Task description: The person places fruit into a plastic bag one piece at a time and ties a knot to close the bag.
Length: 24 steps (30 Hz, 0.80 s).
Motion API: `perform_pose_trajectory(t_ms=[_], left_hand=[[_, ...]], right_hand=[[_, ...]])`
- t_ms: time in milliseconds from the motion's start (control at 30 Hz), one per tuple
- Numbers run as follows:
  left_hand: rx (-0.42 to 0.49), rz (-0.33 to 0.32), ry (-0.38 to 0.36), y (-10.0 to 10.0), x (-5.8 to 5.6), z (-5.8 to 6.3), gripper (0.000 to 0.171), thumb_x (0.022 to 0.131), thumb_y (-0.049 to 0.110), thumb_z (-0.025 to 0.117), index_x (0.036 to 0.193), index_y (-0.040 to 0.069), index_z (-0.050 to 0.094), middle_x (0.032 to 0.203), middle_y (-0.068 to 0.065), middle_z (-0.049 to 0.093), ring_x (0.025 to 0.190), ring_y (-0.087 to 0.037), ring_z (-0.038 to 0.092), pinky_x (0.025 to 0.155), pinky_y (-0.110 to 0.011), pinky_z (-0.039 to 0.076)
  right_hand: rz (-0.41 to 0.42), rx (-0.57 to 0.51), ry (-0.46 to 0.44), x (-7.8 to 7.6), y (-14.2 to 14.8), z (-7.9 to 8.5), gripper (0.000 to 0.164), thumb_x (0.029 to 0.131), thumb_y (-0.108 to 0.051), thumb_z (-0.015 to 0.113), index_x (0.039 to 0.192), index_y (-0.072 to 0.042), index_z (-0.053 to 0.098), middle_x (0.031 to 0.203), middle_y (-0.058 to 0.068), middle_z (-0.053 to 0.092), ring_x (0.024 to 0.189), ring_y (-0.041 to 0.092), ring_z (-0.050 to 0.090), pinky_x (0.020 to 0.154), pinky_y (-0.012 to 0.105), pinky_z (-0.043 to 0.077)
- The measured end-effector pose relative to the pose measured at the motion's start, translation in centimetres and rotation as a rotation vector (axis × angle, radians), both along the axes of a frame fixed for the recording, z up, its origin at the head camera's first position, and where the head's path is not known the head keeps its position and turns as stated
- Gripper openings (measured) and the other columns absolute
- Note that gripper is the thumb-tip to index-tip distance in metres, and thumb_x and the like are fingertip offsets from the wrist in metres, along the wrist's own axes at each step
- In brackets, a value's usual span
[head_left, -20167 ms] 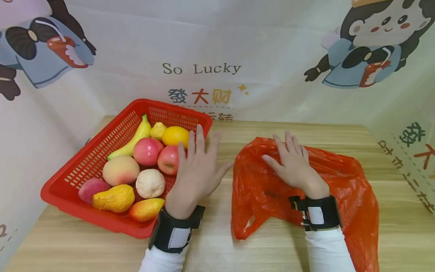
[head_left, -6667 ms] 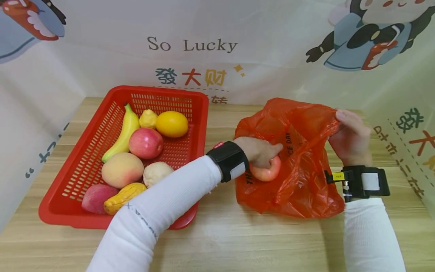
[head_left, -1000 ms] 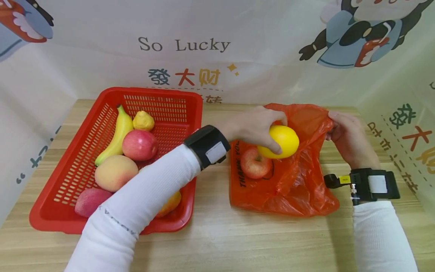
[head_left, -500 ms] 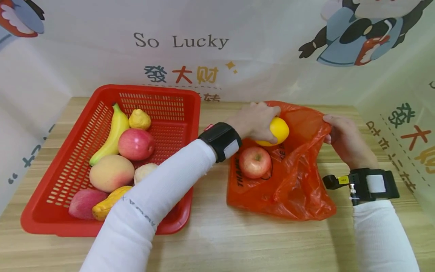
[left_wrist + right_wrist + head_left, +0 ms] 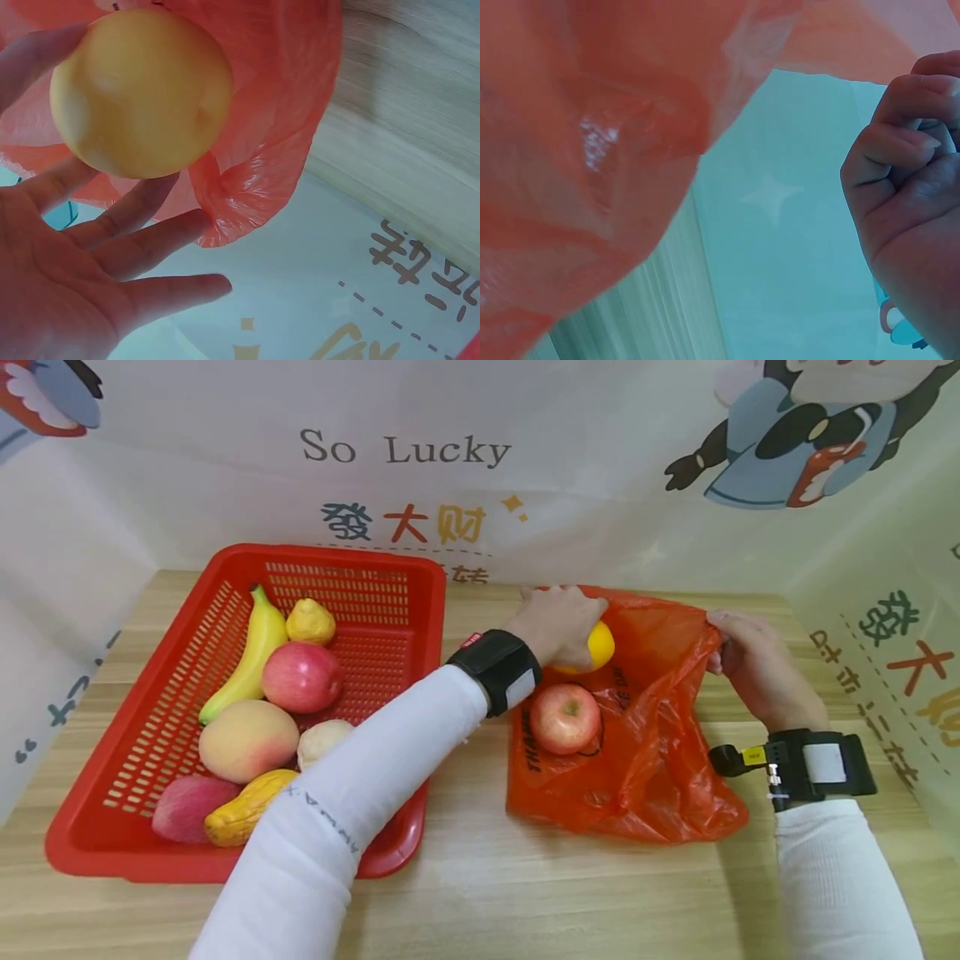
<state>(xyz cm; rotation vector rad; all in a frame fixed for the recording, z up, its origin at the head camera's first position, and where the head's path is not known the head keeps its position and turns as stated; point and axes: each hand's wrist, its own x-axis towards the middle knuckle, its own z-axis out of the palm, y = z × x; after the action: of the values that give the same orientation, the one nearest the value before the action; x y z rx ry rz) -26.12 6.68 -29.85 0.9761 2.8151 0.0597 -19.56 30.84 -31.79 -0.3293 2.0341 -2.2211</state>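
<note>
In the head view my left hand (image 5: 557, 620) is over the red plastic bag (image 5: 637, 777), its thumb and fingers round a yellow lemon (image 5: 601, 646). The left wrist view shows the thumb and nearest fingers at the lemon (image 5: 142, 94), the other fingers spread out below it. Just in front of the lemon lies a red apple (image 5: 566, 718) on the bag's inner side. My right hand (image 5: 765, 668) pinches the bag's rim at the right and keeps the mouth spread. In the right wrist view its fingers (image 5: 896, 146) are curled, the tips partly hidden.
Left of the bag stands a red basket (image 5: 431, 635) with a banana (image 5: 251, 656), a small yellow fruit (image 5: 311, 622), an apple (image 5: 302, 677), a peach (image 5: 249, 741) and other fruit. My left forearm hides its front right part. A printed cloth (image 5: 585, 468) hangs behind the table.
Over the last second my left hand has carried the lemon back and leftward, behind the apple in the bag. The right hand still holds the rim. Much earlier both hands held nothing and the bag lay flat.
</note>
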Motion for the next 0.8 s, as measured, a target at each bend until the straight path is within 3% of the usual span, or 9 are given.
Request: perform_pose_trajectory(t_ms=[167,333,567,700,800], left_hand=[[-0.031,0.004,0.005,0.03,-0.10,-0.08,0.052,0.085,0.034,0.069,0.133,0.025,0.054,0.121,0.000,0.062,0.111,-0.028,0.061,0.105,-0.073,0.031],[-0.054,0.032,0.017,0.01,-0.08,-0.13,0.046,0.084,0.032,0.069,0.127,0.025,0.058,0.121,0.001,0.064,0.115,-0.030,0.062,0.108,-0.078,0.019],[-0.129,0.039,0.016,-0.04,0.16,-0.63,0.014,0.088,0.029,0.063,0.101,0.022,0.062,0.102,0.002,0.064,0.114,-0.035,0.060,0.110,-0.078,0.009],[-0.160,0.047,0.020,-0.32,0.34,-0.39,0.014,0.091,0.029,0.063,0.102,0.021,0.065,0.103,0.002,0.065,0.119,-0.037,0.057,0.111,-0.077,0.005],[-0.186,0.056,0.014,-0.41,0.53,-0.07,0.026,0.092,0.037,0.064,0.114,0.022,0.066,0.114,0.001,0.067,0.127,-0.039,0.052,0.112,-0.076,0.004]], right_hand=[[0.004,-0.005,-0.007,-0.21,-0.17,0.08,0.033,0.105,-0.017,0.044,0.085,-0.009,0.068,0.069,-0.004,0.061,0.057,0.009,0.051,0.061,0.021,0.043],[0.011,0.010,-0.014,-0.40,-0.39,0.12,0.032,0.105,-0.017,0.045,0.085,-0.009,0.069,0.069,-0.004,0.061,0.058,0.010,0.051,0.061,0.021,0.043],[0.017,0.039,-0.015,-0.48,-0.53,-0.13,0.033,0.105,-0.019,0.044,0.084,-0.010,0.068,0.069,-0.005,0.061,0.059,0.009,0.052,0.063,0.021,0.044],[0.024,0.042,-0.019,-0.57,-0.64,-0.02,0.032,0.105,-0.020,0.045,0.086,-0.010,0.068,0.072,-0.005,0.061,0.061,0.009,0.052,0.065,0.022,0.044],[0.023,0.039,-0.017,-0.70,-0.76,0.12,0.032,0.105,-0.021,0.046,0.084,-0.010,0.068,0.072,-0.005,0.061,0.061,0.009,0.053,0.065,0.022,0.044]])
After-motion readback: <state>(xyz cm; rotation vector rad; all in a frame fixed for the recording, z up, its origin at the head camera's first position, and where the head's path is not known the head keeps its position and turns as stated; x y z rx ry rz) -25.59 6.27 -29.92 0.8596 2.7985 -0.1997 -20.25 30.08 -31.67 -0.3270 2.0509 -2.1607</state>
